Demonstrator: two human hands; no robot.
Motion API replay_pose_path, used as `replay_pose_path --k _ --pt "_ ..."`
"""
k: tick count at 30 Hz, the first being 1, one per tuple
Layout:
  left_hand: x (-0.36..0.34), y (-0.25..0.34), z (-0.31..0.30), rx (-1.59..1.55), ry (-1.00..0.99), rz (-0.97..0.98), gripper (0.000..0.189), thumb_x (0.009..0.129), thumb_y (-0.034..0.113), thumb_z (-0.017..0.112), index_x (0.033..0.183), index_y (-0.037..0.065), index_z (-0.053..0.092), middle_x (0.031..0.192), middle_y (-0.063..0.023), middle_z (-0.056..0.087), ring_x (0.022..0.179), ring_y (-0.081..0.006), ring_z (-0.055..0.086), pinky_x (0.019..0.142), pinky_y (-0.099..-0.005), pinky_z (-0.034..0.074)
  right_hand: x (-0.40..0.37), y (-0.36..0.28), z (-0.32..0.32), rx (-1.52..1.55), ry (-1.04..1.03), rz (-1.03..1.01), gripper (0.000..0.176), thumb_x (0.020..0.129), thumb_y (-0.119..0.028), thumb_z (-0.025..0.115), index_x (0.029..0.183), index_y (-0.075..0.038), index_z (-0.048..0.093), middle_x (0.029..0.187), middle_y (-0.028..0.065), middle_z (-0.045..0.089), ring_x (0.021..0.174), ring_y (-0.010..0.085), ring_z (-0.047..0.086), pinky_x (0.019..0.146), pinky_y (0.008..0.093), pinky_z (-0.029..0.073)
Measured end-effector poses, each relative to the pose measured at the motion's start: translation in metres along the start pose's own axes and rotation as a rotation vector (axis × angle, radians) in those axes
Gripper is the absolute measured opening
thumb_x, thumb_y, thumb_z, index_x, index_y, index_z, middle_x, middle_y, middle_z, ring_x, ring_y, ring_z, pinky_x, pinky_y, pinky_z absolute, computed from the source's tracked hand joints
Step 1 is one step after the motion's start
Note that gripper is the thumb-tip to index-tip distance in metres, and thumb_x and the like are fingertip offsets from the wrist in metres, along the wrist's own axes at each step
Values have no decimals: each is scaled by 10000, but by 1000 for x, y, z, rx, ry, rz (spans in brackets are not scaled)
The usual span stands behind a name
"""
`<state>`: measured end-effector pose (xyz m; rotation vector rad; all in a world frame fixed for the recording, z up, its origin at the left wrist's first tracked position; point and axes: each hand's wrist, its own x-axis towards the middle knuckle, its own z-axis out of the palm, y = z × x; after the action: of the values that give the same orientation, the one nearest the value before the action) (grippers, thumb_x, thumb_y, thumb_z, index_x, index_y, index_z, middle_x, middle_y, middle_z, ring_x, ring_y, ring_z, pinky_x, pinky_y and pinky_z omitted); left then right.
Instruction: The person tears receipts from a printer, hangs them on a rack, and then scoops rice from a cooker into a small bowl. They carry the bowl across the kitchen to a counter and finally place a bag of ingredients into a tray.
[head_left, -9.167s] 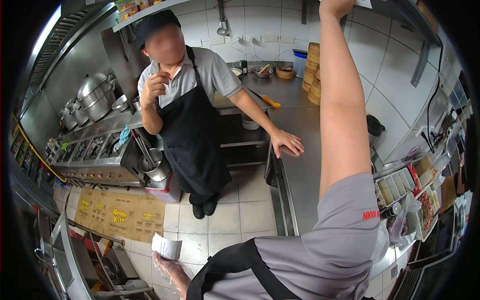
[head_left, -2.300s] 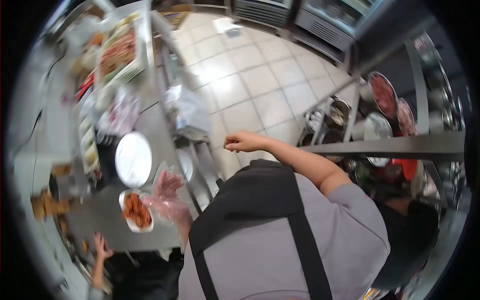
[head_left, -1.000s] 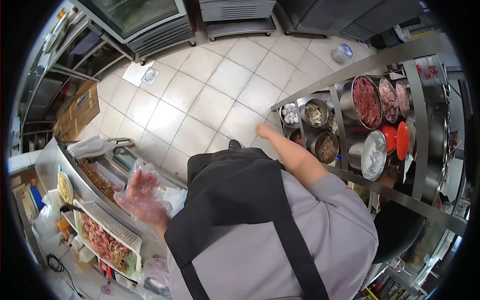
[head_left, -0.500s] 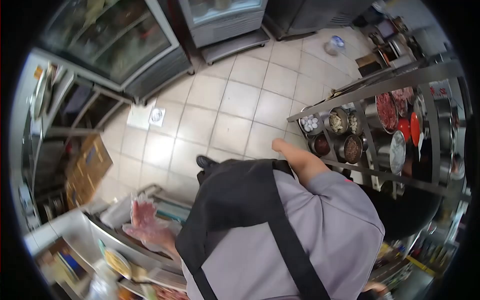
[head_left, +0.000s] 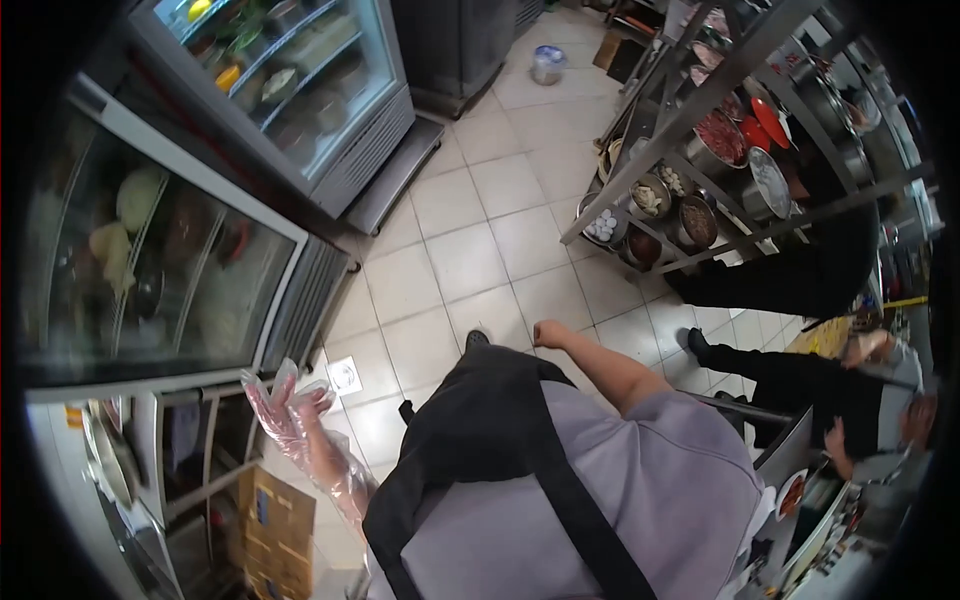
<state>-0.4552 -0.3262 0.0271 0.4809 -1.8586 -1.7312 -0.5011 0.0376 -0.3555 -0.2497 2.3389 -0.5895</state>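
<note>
My left hand [head_left: 290, 405] wears a clear, loose plastic glove that runs up the forearm. Its fingers are spread, with nothing held between them. The nearest thing to it is the lower corner of a glass-door refrigerator [head_left: 180, 250]; a gap between the two cannot be judged. My right hand [head_left: 547, 334] is bare and hangs over the tiled floor [head_left: 470, 270]. Its fingers look curled in, and no object shows in them. Beyond it stands a metal rack [head_left: 640, 165] with bowls of white eggs [head_left: 601, 226], peeled pieces [head_left: 650, 200] and red meat [head_left: 718, 140].
A second lit refrigerator [head_left: 370, 140] stands ahead on the left. A lidded clear tub [head_left: 548, 66] sits on the floor farther off. A cardboard box [head_left: 280, 535] lies lower left. Another person [head_left: 840, 395] is at the right, beside a counter.
My body and view have turned and moved forward, toward the refrigerators. The gloved left hand has left the counter area and now reaches out near the refrigerator. Another person has come into view at right.
</note>
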Motion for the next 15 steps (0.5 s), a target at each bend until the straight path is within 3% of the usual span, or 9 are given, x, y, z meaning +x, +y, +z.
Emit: replay_pose_path --k 2,4,5,8,10,11,13,15 --pt "20 -4 12 -72 -119 82 833 739 209 639 1376 177 104 1154 -171 464 804 -215 562 692 -304 465 -6 -38 -3 60 54 57 271 613 -281 682 731 -57 585 718 146 601 704 297 576 648 380 453" --pt "35 6 22 -98 -217 111 870 731 238 651 1381 170 76 1175 -169 452 898 -241 542 802 -368 432 4 -84 -20 166 188 -4 319 617 -314 679 751 -46 569 712 153 592 689 307 567 621 383 446" --pt "46 2 21 -100 -294 161 886 737 274 643 1383 145 49 1189 -166 444 1003 -260 497 904 -402 356 10 -112 -32 214 224 -61 339 622 -324 677 757 -38 555 711 156 587 684 309 560 612 385 439" --pt "73 -9 24 -160 -398 209 899 741 313 638 1381 113 39 1181 -155 454 1040 -256 474 932 -388 326 14 -201 -65 367 313 -200 344 614 -312 662 758 -26 533 718 156 578 685 321 552 609 403 435" --pt "90 -20 26 -205 -492 209 855 748 333 633 1374 90 105 1161 -152 472 1063 -248 457 947 -383 312 0 -258 -92 380 360 -284 305 641 -271 661 747 -26 515 697 142 569 667 310 546 600 394 423" --pt "98 -33 26 -223 -617 150 808 759 330 625 1364 84 151 1133 -149 492 1060 -243 461 946 -386 314 -13 -276 -101 389 391 -266 305 641 -271 661 747 -26 515 697 142 569 667 310 546 600 394 423" --pt "116 -54 33 -231 -826 -11 711 785 327 598 1339 72 233 1072 -144 536 1010 -234 495 911 -383 352 -31 -315 -109 319 509 -443 258 712 -233 652 746 -31 494 695 104 552 651 261 538 595 342 419" --pt "128 -94 54 -198 -982 -244 630 815 327 560 1312 60 281 1013 -141 573 899 -224 547 819 -360 422 -63 -340 -100 420 526 -378 250 738 -227 641 787 -29 497 734 93 564 666 230 548 601 321 423"
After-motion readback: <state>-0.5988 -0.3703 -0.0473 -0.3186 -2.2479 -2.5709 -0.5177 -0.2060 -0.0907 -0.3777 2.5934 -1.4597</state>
